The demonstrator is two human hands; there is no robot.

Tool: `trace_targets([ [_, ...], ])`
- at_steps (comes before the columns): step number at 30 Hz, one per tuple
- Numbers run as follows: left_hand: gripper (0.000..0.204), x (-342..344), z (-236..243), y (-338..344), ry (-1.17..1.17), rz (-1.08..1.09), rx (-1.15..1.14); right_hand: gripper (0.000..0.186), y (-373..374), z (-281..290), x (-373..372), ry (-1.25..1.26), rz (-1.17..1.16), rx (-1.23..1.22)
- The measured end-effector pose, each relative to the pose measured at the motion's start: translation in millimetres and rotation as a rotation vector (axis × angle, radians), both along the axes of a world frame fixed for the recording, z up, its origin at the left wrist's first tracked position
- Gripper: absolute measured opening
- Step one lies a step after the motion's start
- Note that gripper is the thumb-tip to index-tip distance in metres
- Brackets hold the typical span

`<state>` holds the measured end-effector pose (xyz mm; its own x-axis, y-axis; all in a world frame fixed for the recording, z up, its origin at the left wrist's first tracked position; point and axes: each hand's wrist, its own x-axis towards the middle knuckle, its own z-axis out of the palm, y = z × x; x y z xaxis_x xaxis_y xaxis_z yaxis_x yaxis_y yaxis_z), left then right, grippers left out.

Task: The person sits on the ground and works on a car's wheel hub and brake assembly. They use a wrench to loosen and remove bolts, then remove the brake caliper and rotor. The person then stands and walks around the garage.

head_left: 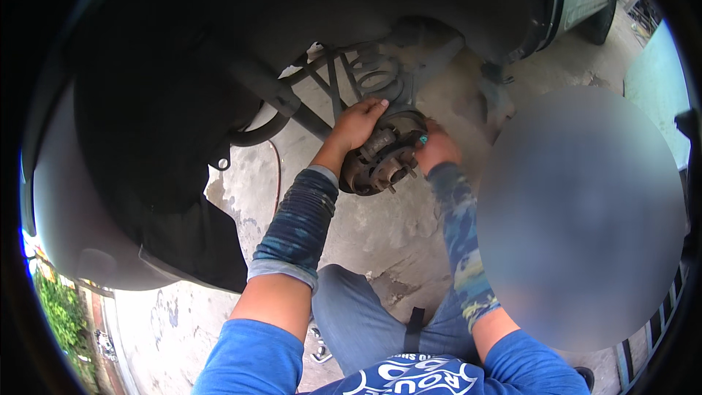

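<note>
A rusty wheel hub (393, 172) with protruding studs sits at the middle of the brake assembly (354, 175), under the raised wheel arch. My left hand (357, 127) is closed on the upper left edge of the brake assembly, with most of its fingers hidden behind the hand. At the right side of the same assembly is my right hand (440, 148), its fingers curled in. A small teal piece (423, 139) shows at those fingers; its kind cannot be made out. Between both hands lies a dark cylindrical brake part (377, 143).
Above the hub are a coil spring (377, 79) and a dark suspension bar (311, 121). The dark wheel-arch liner (157, 168) and body panel (91, 267) curve around on the left. A thin reddish line (278, 168) hangs over the concrete floor. A large blurred patch (581, 219) covers the right.
</note>
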<state>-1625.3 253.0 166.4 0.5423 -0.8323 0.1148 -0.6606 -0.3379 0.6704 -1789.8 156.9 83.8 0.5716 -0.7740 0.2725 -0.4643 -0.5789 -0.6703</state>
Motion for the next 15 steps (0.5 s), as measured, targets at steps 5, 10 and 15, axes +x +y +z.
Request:
trace_targets([
  [5,0.06,-12,10,6,0.005,0.074,0.073,0.022,28,4,-8,-0.327,0.146,-0.102],
  [10,0.057,-16,14,6,-0.063,0.094,0.093,0.026,32,1,2,-0.349,0.155,-0.071],
  [15,0.056,-13,8,5,-0.082,0.072,0.053,0.036,29,-9,5,-0.453,0.099,0.087],
])
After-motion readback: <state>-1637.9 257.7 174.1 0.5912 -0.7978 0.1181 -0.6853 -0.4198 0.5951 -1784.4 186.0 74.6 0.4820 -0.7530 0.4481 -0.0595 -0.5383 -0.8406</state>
